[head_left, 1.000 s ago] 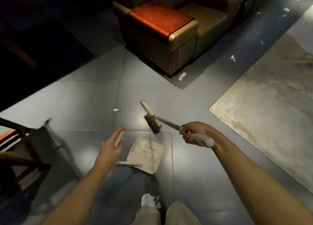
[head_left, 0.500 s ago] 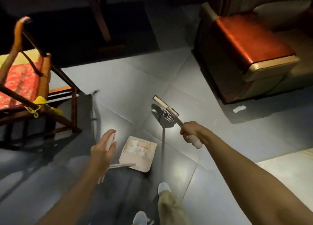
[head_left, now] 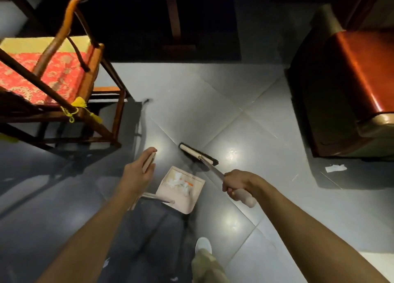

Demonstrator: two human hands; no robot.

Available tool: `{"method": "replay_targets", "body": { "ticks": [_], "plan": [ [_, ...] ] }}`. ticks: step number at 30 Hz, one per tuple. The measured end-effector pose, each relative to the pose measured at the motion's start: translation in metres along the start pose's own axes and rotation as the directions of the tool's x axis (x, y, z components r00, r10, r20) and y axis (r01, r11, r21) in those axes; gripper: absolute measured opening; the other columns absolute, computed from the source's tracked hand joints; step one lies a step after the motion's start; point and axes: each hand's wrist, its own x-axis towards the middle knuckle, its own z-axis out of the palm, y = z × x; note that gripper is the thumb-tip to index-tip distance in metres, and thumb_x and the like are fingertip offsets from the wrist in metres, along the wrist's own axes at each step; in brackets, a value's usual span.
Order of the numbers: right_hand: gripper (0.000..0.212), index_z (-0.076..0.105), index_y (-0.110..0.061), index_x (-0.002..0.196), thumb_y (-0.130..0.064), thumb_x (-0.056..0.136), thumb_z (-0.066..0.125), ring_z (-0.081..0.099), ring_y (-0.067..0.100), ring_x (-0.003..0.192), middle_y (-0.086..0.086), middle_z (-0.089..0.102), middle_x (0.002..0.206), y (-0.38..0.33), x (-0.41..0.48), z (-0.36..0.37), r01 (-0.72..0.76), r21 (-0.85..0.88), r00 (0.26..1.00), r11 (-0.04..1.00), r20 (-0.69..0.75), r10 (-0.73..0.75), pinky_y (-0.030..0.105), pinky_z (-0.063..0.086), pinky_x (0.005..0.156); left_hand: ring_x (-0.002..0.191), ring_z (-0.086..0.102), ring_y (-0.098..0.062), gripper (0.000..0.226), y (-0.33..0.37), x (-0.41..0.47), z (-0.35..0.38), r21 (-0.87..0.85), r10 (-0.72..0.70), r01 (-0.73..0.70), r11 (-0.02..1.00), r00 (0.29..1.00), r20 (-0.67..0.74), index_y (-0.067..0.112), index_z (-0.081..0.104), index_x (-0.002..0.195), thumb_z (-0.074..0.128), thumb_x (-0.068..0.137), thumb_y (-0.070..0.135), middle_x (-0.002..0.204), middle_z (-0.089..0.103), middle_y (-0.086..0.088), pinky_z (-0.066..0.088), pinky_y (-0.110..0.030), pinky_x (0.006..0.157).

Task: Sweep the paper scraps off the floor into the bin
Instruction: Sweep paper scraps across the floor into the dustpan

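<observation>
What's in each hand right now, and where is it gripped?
The left hand holds the dustpan by the top grip of its long handle; the right hand grips the broom at the pale grip near its handle's end.

Wooden chair (head_left: 64, 86) with red cushion (head_left: 42, 73); leather armchair (head_left: 349, 90) well apart.

Two hands are showing, the left hand (head_left: 138, 172) and the right hand (head_left: 239, 182), and they are holding one dustpan (head_left: 186, 203) and one broom (head_left: 198, 153) between them. Three loose paper scraps (head_left: 332, 169) are lying on the floor (head_left: 191, 95): one large scrap (head_left: 336, 167) near the single armchair (head_left: 351, 80), plus one small scrap (head_left: 106, 262) and one tiny scrap (head_left: 174, 279) low in view, while the white heap (head_left: 177, 181) in the dustpan is blurring together beyond counting. One wooden chair (head_left: 118, 120) is carrying one red cushion (head_left: 64, 80) and two yellow tassels (head_left: 80, 102), and one white shoe (head_left: 203, 245) is showing.
</observation>
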Motion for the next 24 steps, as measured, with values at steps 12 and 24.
{"method": "replay_targets", "body": {
  "ticks": [12,24],
  "plan": [
    [0.022,0.044,-0.008,0.076,-0.002,0.096,0.036,0.033,0.004,0.027,-0.001,0.036,0.037,-0.035,-0.103,0.065,-0.126,-0.022,0.963,0.992,0.237,0.128,0.011,0.029,0.027,0.07,0.053,-0.026,0.045,-0.061,-0.07,-0.04,-0.013,0.036,-0.037,0.999,0.996,-0.076,0.019,0.05,0.133,0.056,0.091,0.005,0.089,0.061,-0.015,0.036,-0.025,0.067],
    [0.02,0.039,-0.01,0.079,-0.002,0.096,0.031,0.032,0.004,0.028,-0.003,0.033,0.04,-0.015,-0.157,0.238,0.109,0.016,0.959,0.994,0.263,-0.109,0.012,0.028,0.025,0.099,0.063,-0.034,0.042,-0.198,-0.3,-0.113,-0.148,-0.192,0.148,0.978,0.918,-0.348,0.014,0.052,0.132,0.055,0.091,0.016,0.116,0.065,-0.014,0.044,-0.034,0.085]
  ]
}}
